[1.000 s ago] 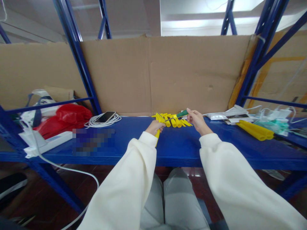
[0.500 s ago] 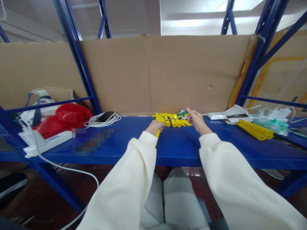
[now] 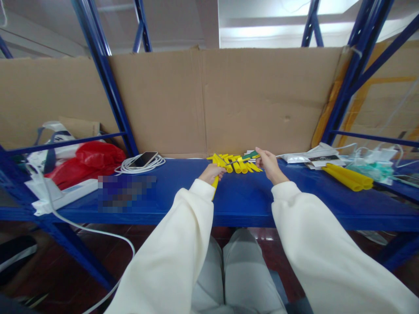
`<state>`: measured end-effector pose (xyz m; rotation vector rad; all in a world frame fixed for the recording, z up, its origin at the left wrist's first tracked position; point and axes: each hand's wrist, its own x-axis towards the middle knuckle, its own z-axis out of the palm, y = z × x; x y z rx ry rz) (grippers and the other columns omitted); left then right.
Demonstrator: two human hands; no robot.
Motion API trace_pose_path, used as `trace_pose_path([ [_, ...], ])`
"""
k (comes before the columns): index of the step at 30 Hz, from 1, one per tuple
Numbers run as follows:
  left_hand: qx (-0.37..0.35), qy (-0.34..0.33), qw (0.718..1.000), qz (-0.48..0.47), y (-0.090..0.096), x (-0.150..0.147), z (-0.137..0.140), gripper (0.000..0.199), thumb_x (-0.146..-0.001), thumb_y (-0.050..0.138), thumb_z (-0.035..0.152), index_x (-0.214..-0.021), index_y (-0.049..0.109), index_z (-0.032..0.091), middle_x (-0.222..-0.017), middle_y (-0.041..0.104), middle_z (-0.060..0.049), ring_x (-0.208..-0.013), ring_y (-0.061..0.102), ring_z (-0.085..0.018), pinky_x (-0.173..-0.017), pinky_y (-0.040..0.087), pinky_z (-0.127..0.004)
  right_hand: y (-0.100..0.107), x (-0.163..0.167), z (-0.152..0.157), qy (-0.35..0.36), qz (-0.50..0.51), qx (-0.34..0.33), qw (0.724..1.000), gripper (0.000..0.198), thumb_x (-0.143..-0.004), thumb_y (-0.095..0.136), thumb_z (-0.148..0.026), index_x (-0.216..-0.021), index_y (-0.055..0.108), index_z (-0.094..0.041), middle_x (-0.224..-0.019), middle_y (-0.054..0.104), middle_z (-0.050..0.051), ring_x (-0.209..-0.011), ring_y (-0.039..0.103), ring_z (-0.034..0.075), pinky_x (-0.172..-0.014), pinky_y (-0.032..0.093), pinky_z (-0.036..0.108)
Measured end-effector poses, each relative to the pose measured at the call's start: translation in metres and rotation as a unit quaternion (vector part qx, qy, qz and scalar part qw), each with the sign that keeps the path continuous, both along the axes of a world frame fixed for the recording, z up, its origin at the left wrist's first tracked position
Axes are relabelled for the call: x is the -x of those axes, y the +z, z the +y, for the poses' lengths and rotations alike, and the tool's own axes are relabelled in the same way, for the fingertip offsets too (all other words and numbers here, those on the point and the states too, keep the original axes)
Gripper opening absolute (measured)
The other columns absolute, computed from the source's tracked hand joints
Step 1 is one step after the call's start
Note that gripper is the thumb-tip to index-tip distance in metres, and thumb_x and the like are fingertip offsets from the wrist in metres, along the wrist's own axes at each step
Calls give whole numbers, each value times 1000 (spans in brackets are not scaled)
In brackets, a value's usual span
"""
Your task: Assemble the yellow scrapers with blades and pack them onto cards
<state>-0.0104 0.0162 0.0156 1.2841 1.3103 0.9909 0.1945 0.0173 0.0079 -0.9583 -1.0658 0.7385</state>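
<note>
My left hand [image 3: 211,173] is closed around a yellow strip [image 3: 215,183] that looks like a thin rolled sheet; one end hangs below my fingers and the other rises above them. My right hand [image 3: 269,165] grips scissors [image 3: 250,155] by green and yellow handles. Their blades point left, spread apart, and reach the yellow strip just above my left fingers; whether they are cutting into it I cannot tell. Behind and between my hands lie several short yellow tubes [image 3: 244,167] in a row on the blue shelf [image 3: 242,196].
Two yellow rolls [image 3: 348,178] lie at the right, near white packets [image 3: 322,157] and a pale green bag [image 3: 373,171]. To the left are a phone [image 3: 144,159] on a coiled white cable [image 3: 157,164], a red bag [image 3: 94,161] and a power strip [image 3: 77,194]. Cardboard [image 3: 262,100] stands behind.
</note>
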Motion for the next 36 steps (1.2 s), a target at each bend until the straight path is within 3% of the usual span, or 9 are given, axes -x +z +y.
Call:
trace_pose_path([
  [13, 3, 2, 1000, -15, -3, 1, 3, 29, -73, 72, -1, -66, 51, 16, -46, 40, 10, -36, 33, -3, -40, 25, -17, 5, 4, -2, -8, 24, 42, 999, 39, -79, 77, -42, -66, 48, -22, -52, 65, 0, -37, 53, 8, -36, 37, 16],
  [27, -3, -8, 1000, 2, 0, 1, -1, 25, -78, 62, -5, -69, 52, 16, -47, 40, 9, -39, 35, -5, -45, 28, -20, 6, 5, -4, -9, 38, 41, 998, 39, -80, 77, -43, -65, 48, -22, -52, 67, 2, -37, 54, 8, -34, 37, 15],
  [36, 4, 14, 1000, 6, 0, -1, -1, 27, -76, 66, -5, -66, 52, 16, -47, 42, 8, -41, 36, -6, -45, 29, -21, 2, 1, -1, -11, 0, 57, 998, 41, -76, 79, -50, -65, 50, -22, -44, 60, 1, -33, 51, 11, -33, 37, 19],
])
